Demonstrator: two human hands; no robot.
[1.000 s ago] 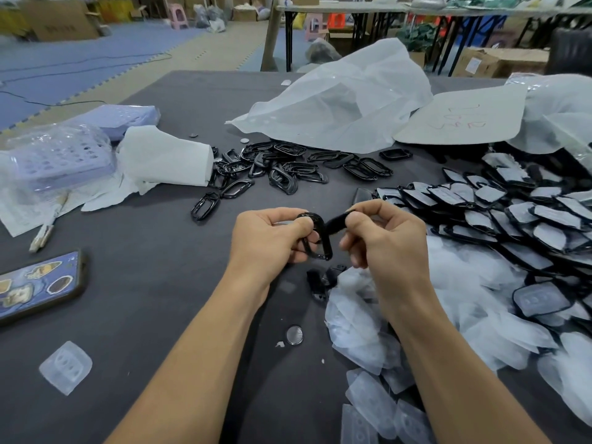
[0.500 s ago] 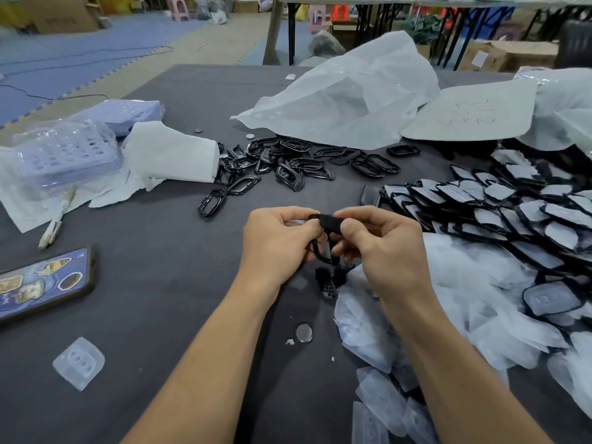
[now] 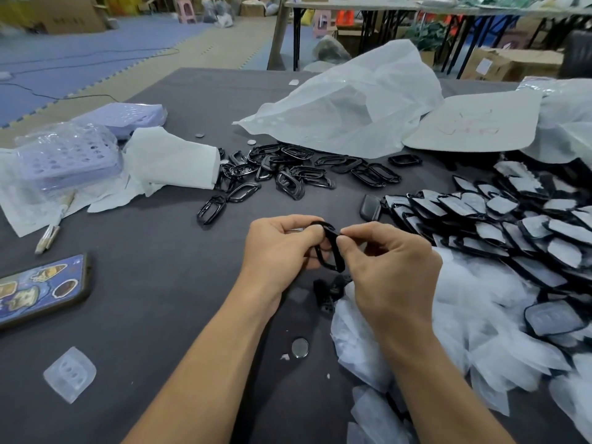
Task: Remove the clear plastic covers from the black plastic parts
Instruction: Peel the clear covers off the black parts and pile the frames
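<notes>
I hold one black part (image 3: pixel 330 248) up over the desk (image 3: pixel 153 315), in the middle of my view. It is a thin black ring with a hole in it. Its long side runs from 11 o'clock down to 5 o'clock, and the top end tips away from me. I cannot tell if a clear cover is on it.

My left grip (image 3: pixel 282 248) is curled round the left side of the ring, with the thumb on top. My right grip (image 3: pixel 390 267) pinches the top right edge with thumb and first finger. The two thumbs almost touch.

Just under the ring, at 6 o'clock, some small black bits (image 3: pixel 328 293) lie on the desk. Lower at 6 o'clock is a little round disc (image 3: pixel 300 347).

At 12 o'clock lies a pile of bare black rings (image 3: pixel 288 174). At 3 o'clock is a big spread of black parts with covers (image 3: pixel 499 219), lying over each other. At 4 o'clock is a heap of loose clear covers (image 3: pixel 480 318), just beside my right arm.

At 1 o'clock, far back, is a big white bag (image 3: pixel 352 113). At 10 o'clock is a folded white sheet (image 3: pixel 173 161) near purple baskets (image 3: pixel 64 155) in wrap. At 9 o'clock lies a phone (image 3: pixel 41 290). At 8 o'clock one clear cover (image 3: pixel 69 374) lies alone.
</notes>
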